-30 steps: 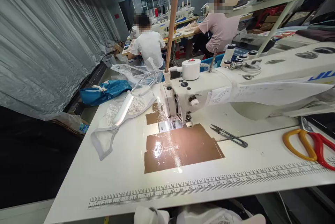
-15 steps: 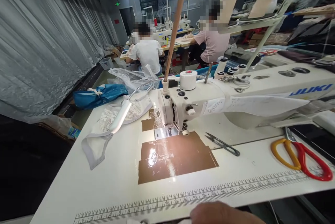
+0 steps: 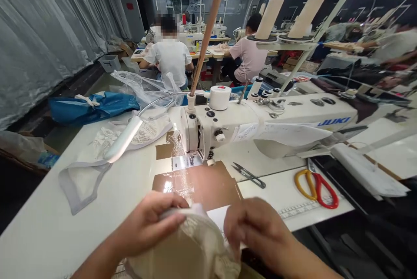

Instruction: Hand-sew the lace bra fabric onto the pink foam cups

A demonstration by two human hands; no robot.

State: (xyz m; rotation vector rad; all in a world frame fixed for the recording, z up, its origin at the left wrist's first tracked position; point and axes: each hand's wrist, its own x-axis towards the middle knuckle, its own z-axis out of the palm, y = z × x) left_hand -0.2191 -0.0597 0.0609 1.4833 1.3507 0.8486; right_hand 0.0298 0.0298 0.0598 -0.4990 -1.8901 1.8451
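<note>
My left hand (image 3: 148, 224) and my right hand (image 3: 257, 229) are both closed on a cream lace fabric piece (image 3: 192, 246), held up at the near edge of the white sewing table (image 3: 42, 227). The left thumb lies over the fabric's top edge; the right fingers pinch its right side. Just beyond the hands lies a shiny brown patch (image 3: 202, 183) on the tabletop under the needle of a white sewing machine (image 3: 247, 124).
A gooseneck lamp (image 3: 122, 142) hangs over a white lace garment (image 3: 87, 168) at the left. Black thread snips (image 3: 249, 174) and red-and-yellow scissors (image 3: 314, 185) lie to the right. Two people sit at machines farther back. Blue bags (image 3: 91, 105) lie beyond the table.
Both hands have come up into view from below the table edge with the lace fabric piece. The view has swung to the right and lifted.
</note>
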